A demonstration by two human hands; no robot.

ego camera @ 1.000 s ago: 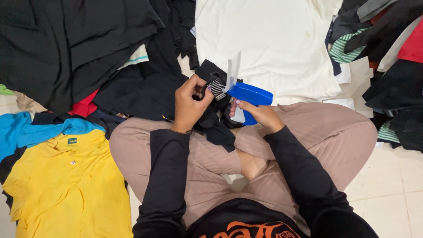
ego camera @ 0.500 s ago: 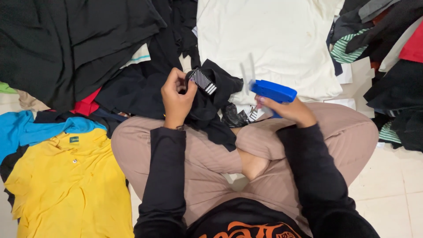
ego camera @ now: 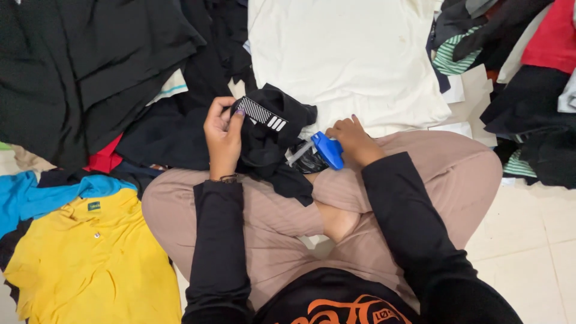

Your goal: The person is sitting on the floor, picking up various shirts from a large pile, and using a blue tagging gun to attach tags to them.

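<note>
Lowered since before, right hand (ego camera: 354, 141) grips blue tagging gun (ego camera: 327, 150); left hand (ego camera: 223, 135) pinches black garment (ego camera: 273, 141)

The person sits cross-legged on a tiled floor (ego camera: 528, 240). The left hand (ego camera: 223, 137) pinches a striped black-and-white tag (ego camera: 259, 113) on a black garment (ego camera: 273, 147) that lies over the lap. At 3 o'clock of this garment, the right hand (ego camera: 354, 141) grips a blue tagging gun (ego camera: 324, 150). A white shirt (ego camera: 342, 57) lies at 12 o'clock, a yellow polo shirt (ego camera: 84, 264) at 8 o'clock, and black clothes (ego camera: 78, 66) at 10 o'clock.
</note>
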